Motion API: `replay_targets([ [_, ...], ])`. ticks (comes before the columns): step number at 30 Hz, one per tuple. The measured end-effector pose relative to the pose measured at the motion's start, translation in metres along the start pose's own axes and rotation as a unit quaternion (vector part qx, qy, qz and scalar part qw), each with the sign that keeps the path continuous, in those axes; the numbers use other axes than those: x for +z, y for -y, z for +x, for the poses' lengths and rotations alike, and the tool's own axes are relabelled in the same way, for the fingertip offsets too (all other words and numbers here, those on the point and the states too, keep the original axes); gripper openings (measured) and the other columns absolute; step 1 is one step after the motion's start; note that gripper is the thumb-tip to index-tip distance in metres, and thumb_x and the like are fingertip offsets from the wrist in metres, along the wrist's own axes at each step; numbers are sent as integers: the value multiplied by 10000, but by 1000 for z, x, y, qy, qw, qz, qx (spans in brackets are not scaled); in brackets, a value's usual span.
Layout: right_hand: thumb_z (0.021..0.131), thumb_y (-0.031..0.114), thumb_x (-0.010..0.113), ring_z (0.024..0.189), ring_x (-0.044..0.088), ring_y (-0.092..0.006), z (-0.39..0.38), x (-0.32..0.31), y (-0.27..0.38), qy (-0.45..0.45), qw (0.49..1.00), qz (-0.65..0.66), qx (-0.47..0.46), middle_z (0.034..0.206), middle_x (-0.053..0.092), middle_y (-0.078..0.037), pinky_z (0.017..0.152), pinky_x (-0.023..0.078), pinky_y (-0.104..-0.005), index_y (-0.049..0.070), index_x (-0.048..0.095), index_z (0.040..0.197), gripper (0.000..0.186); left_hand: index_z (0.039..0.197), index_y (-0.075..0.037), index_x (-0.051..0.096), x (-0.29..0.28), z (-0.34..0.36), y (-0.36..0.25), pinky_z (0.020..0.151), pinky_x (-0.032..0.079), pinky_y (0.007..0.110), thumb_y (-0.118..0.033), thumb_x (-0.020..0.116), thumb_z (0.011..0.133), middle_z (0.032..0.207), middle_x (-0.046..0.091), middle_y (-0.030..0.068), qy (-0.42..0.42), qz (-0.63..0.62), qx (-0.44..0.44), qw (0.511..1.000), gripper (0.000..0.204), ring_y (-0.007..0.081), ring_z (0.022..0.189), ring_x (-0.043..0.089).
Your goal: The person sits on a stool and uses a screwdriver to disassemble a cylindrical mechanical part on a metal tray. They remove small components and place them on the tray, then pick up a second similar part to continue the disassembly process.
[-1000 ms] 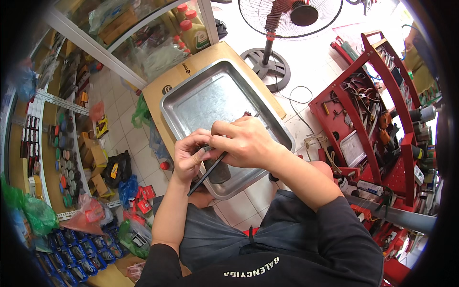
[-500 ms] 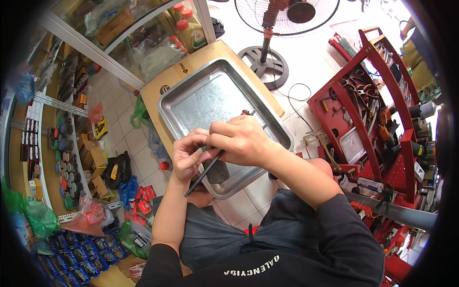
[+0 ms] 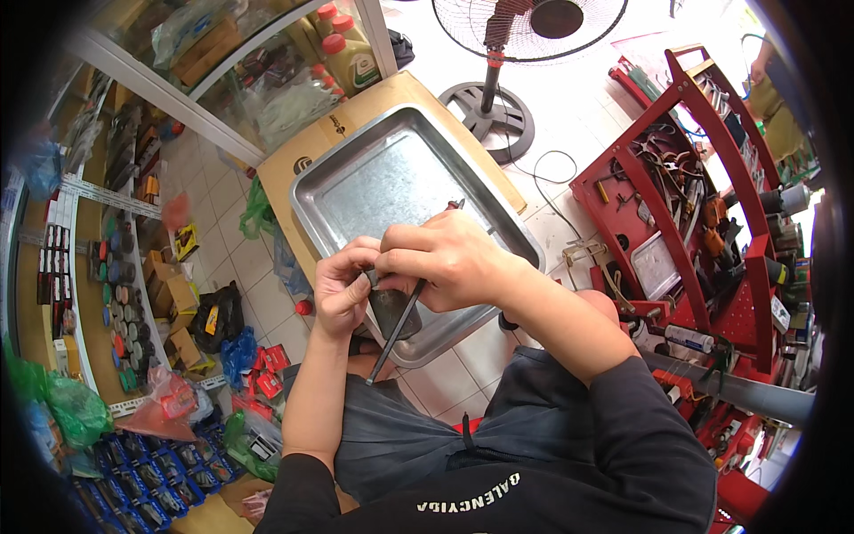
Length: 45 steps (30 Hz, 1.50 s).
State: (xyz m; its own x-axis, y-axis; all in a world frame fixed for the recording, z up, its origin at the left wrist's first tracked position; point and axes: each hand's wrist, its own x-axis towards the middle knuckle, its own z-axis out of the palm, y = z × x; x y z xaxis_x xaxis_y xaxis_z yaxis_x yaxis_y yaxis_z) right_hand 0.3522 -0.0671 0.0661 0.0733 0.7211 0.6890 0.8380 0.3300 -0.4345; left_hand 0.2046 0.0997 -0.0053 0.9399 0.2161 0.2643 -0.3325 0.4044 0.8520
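Both my hands meet over a metal tray [image 3: 311, 214], fingertips together. From beneath my right hand [image 3: 449, 258] a long thin black rod [image 3: 394, 336] slants down toward my lap; its fingers are curled closed around it. My left hand [image 3: 340, 289] is closed in a pinch against the right fingertips, and whatever small part lies between them is hidden. Under the hands stands a dark grey, rounded piece [image 3: 405, 322], partly covered. A small dark reddish end [image 3: 455, 205] shows just beyond my right knuckles; whether it belongs to the rod I cannot tell.
The tray rests on a cardboard box [image 3: 283, 182]. Behind stands a pedestal fan [image 3: 489, 120] with a cable on the floor. At right is a red tool cart [image 3: 623, 191] full of hand tools. Shelves [image 3: 133, 200] and a glass cabinet [image 3: 191, 111] line the left.
The rod has swung, its lower end moving right and downward, so it points more steeply toward my lap. Both hands have shifted slightly left and stay together.
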Motion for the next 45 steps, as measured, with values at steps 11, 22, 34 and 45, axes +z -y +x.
replay_targets([
  [11, 777, 190, 878, 575, 623, -199, 1, -1, 1, -24, 998, 19, 51, 790, 600, -36, 509, 473, -356, 86, 695, 984, 295, 1114, 67, 715, 0, 1, -2, 1011, 512, 409, -203, 758, 937, 1148, 671, 187, -1, 45, 11, 999, 326, 289, 1100, 664],
  [22, 1111, 244, 516, 903, 681, -186, -4, -16, -42, -321, 689, 543, 357, 1058, 645, -81, 748, 566, -292, 16, 586, 1260, 282, 1147, 43, 706, -10, 5, 11, 1020, 519, 402, -197, 725, 980, 1196, 661, 186, -59, -45, 3, 997, 293, 269, 1128, 650],
  [34, 1084, 26, 488, 1002, 722, -198, 9, -35, 1, -64, 874, 374, 303, 1080, 689, -137, 756, 667, -314, -73, 614, 1156, 176, 1156, 45, 709, -10, 6, 9, 1020, 501, 363, -187, 705, 996, 1201, 663, 170, -58, -20, 9, 998, 281, 236, 1125, 641],
  [45, 1062, -25, 493, 960, 712, -172, 9, -28, 0, -85, 909, 334, 233, 1071, 691, -128, 724, 656, -279, -74, 627, 1130, 158, 1159, 45, 709, -12, 4, 12, 1010, 501, 350, -202, 723, 986, 1196, 663, 162, -61, -21, 11, 998, 301, 224, 1114, 639],
])
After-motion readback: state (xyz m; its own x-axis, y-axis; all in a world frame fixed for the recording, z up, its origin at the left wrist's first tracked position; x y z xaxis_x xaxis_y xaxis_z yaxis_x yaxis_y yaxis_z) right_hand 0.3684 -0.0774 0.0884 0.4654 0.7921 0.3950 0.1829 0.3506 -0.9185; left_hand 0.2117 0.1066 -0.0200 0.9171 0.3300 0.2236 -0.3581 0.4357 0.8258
